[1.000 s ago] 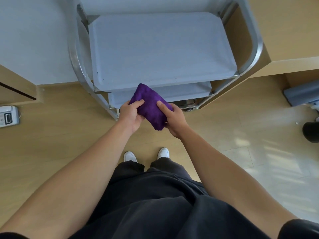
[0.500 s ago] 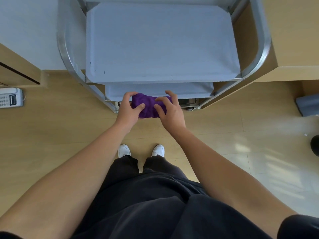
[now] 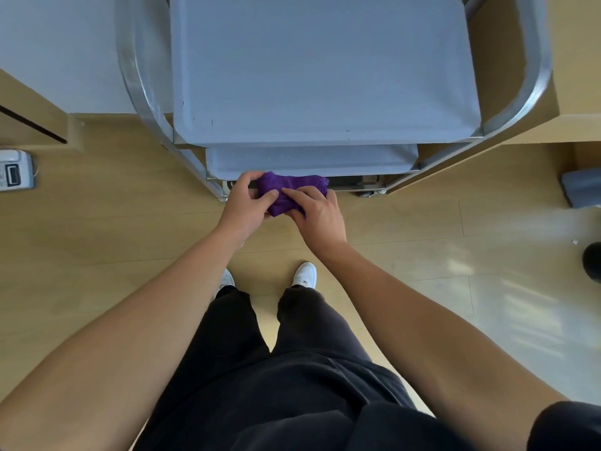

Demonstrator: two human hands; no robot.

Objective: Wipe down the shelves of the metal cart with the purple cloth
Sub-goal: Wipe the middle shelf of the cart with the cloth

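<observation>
The purple cloth [image 3: 292,190] is bunched into a thick wad at the centre of the frame, just in front of the near edge of the metal cart [image 3: 143,92] and in line with its lower levels. It is held up in the air, and I cannot tell whether its far end touches the cart.

Both hands have hold of it. The left hand [image 3: 242,206] pinches the cloth's left end between its thumb and curled fingers. The right hand [image 3: 317,216] lies over the right part with its fingers bent down onto the fabric.

No wiping stroke is under way, since the cloth rests flat on no shelf. It looks as if it is being gathered or folded into a pad, so I judge the task to be between strokes or near its start.

The top shelf [image 3: 325,66] fills the upper middle of the frame. It is bare grey, with a few small dark specks [image 3: 212,122] near its front edge. It shows no streak or damp patch, so whether it has been wiped cannot be read from here. Only a narrow strip of the middle shelf [image 3: 312,159] shows beneath it. The lowest level [image 3: 354,182] is a dark sliver that is mostly hidden. Both lower levels probably remain to be done.

White shoes [image 3: 304,275] stand on the wooden floor [image 3: 97,222] below the hands. A small grey device [image 3: 14,170] lies at the left edge.
</observation>
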